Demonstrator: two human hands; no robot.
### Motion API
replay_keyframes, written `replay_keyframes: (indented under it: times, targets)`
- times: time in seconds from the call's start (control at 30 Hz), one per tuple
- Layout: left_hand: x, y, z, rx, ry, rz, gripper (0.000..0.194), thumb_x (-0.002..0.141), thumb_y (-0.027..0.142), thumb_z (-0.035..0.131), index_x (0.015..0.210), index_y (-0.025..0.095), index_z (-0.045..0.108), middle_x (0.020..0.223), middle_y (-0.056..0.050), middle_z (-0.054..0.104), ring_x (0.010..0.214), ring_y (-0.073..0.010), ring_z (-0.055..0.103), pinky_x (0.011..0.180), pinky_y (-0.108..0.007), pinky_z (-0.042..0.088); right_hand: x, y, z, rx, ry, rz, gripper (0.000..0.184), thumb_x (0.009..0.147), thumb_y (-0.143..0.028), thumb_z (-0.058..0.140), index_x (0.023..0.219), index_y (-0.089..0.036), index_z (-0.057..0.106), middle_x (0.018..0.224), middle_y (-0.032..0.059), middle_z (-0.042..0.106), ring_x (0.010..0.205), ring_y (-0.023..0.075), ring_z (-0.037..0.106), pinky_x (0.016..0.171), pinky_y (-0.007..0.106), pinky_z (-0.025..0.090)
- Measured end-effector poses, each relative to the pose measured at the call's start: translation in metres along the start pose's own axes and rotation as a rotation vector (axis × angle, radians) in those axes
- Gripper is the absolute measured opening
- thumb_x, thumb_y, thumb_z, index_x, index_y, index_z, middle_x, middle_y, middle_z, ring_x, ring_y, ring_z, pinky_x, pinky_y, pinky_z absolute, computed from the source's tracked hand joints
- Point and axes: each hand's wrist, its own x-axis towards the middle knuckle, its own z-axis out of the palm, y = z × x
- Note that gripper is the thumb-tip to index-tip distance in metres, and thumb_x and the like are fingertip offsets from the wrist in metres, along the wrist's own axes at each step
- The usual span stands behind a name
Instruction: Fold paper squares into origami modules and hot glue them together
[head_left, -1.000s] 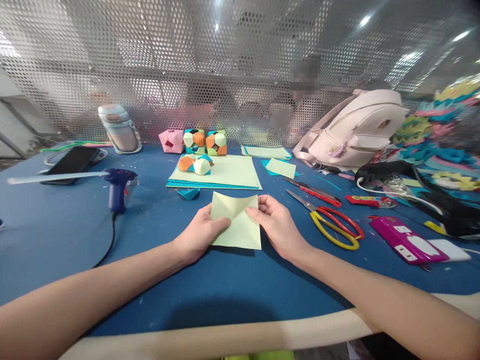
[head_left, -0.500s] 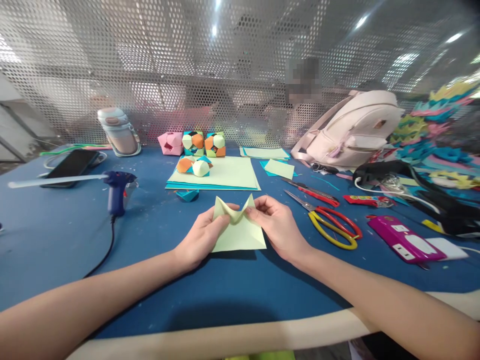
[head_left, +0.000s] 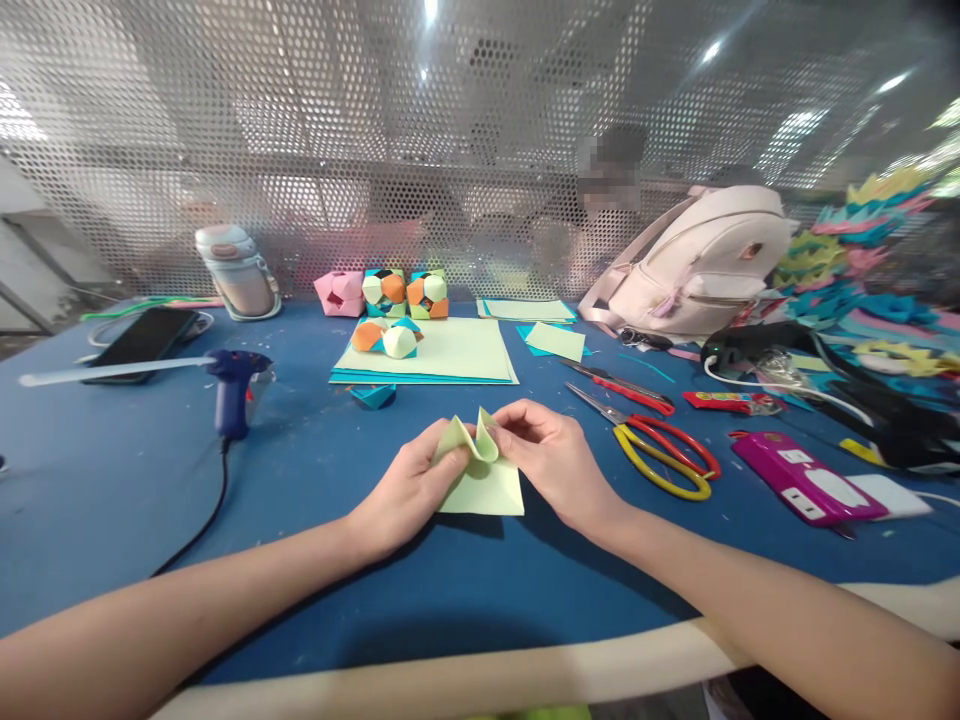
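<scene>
A pale yellow-green square of paper [head_left: 484,485] lies on the blue table [head_left: 465,590] in front of me, its far edge buckled up into a fold. My left hand [head_left: 409,490] pinches the paper's left side with closed fingers. On the other side, my right hand [head_left: 551,460] pinches the top right part, thumb and fingers pressed together. The two far corners stand close together between my fingertips.
A stack of yellow-green and teal sheets [head_left: 450,355] carries folded paper balls [head_left: 386,337]; paper cubes [head_left: 390,290] stand behind. A blue glue gun [head_left: 229,385] and phone [head_left: 142,338] lie left. Scissors [head_left: 660,455], a pink power strip [head_left: 799,480] and a backpack [head_left: 705,260] are right.
The flat creased sheet has been pushed inward from both sides. Its far corners rose and came together as my hands moved toward each other.
</scene>
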Motion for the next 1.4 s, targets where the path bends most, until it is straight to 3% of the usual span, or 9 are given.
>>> replay_keyframes:
  times: [0.13,0.47,0.8,1.0,1.1,1.4]
  targets:
    - [0.000,0.004,0.000,0.051,0.011,0.012,0.021,0.084,0.036,0.048,0.081,0.018,0.059,0.071,0.002,0.050,0.065,-0.0129,0.043,0.059,-0.023,0.036,-0.001,0.000,0.000,-0.038,-0.020,-0.029,0.024,0.073,-0.045,0.067,0.074,-0.021,0.063,0.068,-0.0001,0.059,0.062,0.0140,0.051,0.058,0.027,0.042]
    - [0.000,0.006,0.002,0.065,0.031,-0.013,0.020,0.083,0.034,0.048,0.072,0.018,0.052,0.069,0.003,0.046,0.065,-0.0120,0.041,0.058,-0.022,0.035,-0.003,-0.003,-0.001,-0.096,-0.076,-0.085,0.023,0.078,-0.044,0.063,0.075,-0.021,0.061,0.065,-0.0008,0.056,0.060,0.0132,0.049,0.055,0.026,0.040]
    - [0.000,0.003,0.005,0.030,0.038,-0.056,0.023,0.082,0.036,0.048,0.075,0.016,0.054,0.067,0.003,0.046,0.063,-0.0113,0.041,0.056,-0.022,0.033,-0.007,-0.012,0.000,-0.132,-0.091,-0.118,0.020,0.082,-0.038,0.055,0.075,-0.020,0.059,0.068,-0.0007,0.055,0.062,0.0118,0.048,0.057,0.024,0.041]
    - [0.000,0.003,0.004,0.018,0.049,-0.076,0.022,0.082,0.036,0.048,0.077,0.015,0.055,0.069,0.003,0.047,0.065,-0.0114,0.041,0.057,-0.022,0.034,-0.008,-0.010,0.002,-0.226,-0.086,-0.199,0.014,0.076,-0.030,0.062,0.081,-0.018,0.058,0.080,0.0011,0.058,0.067,0.0112,0.052,0.061,0.023,0.044]
    - [0.000,0.002,0.005,0.029,0.053,-0.079,0.023,0.082,0.036,0.048,0.077,0.015,0.055,0.069,0.003,0.047,0.064,-0.0110,0.040,0.055,-0.021,0.033,-0.008,-0.009,0.002,-0.291,-0.043,-0.226,0.008,0.078,-0.025,0.057,0.076,-0.018,0.057,0.075,0.0003,0.057,0.064,0.0104,0.052,0.059,0.022,0.044]
    - [-0.001,0.007,0.004,0.072,0.065,-0.107,0.019,0.078,0.034,0.052,0.075,0.016,0.056,0.066,0.004,0.048,0.062,-0.0108,0.041,0.053,-0.021,0.032,-0.004,-0.006,0.000,-0.329,-0.017,-0.294,0.010,0.080,-0.022,0.055,0.071,-0.017,0.057,0.066,-0.0012,0.057,0.059,0.0096,0.053,0.055,0.020,0.043]
